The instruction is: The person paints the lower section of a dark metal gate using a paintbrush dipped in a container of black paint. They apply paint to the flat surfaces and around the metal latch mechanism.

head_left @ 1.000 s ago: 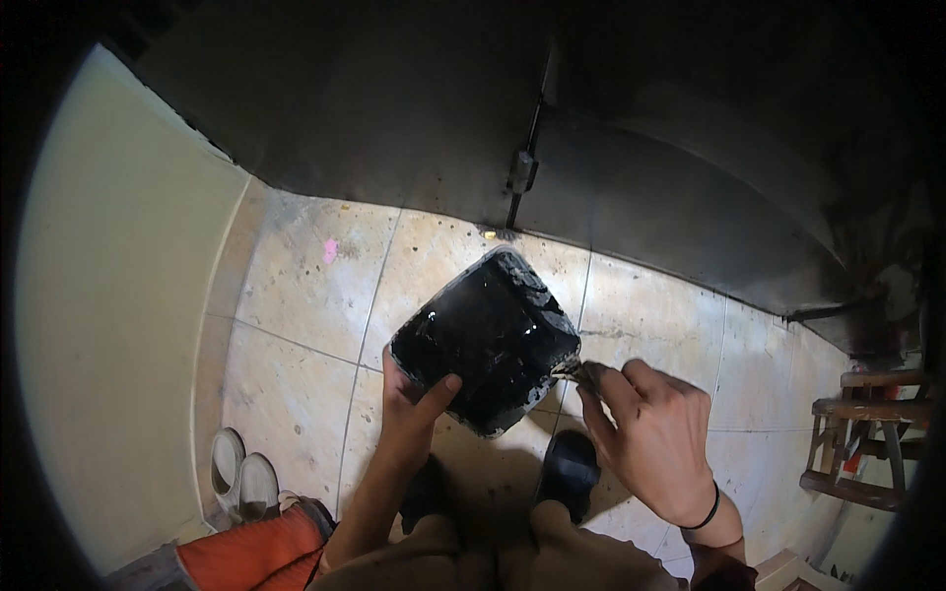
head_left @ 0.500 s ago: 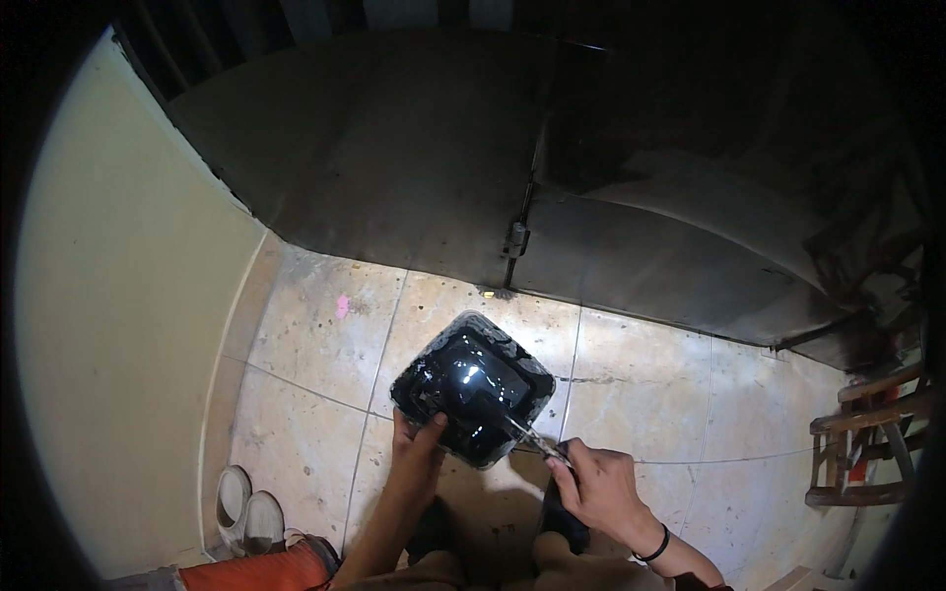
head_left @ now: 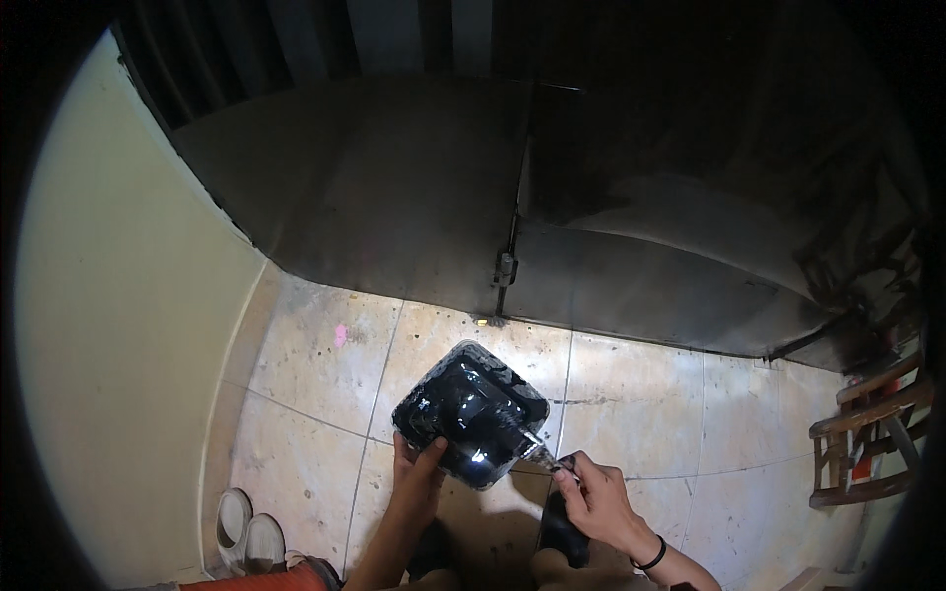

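My left hand (head_left: 416, 480) grips the near edge of a black squarish tray (head_left: 471, 414) filled with glossy black liquid, held tilted above the tiled floor. My right hand (head_left: 591, 502) pinches the thin handle of a small brush (head_left: 540, 455), whose tip rests at the tray's near right corner. A dark band circles my right wrist. My dark shoe (head_left: 562, 527) shows below the hands.
A dark metal gate (head_left: 512, 236) with a bolt latch stands ahead. A cream wall (head_left: 108, 345) rises on the left. A pair of white shoes (head_left: 246, 527) sits at the lower left, a wooden chair (head_left: 872, 433) at the right, beige floor tiles (head_left: 641, 404) between.
The view has tilted upward, showing more of the gate. The tray and both hands sit lower in the picture, and the right hand has drawn back from the tray's side to its near corner.
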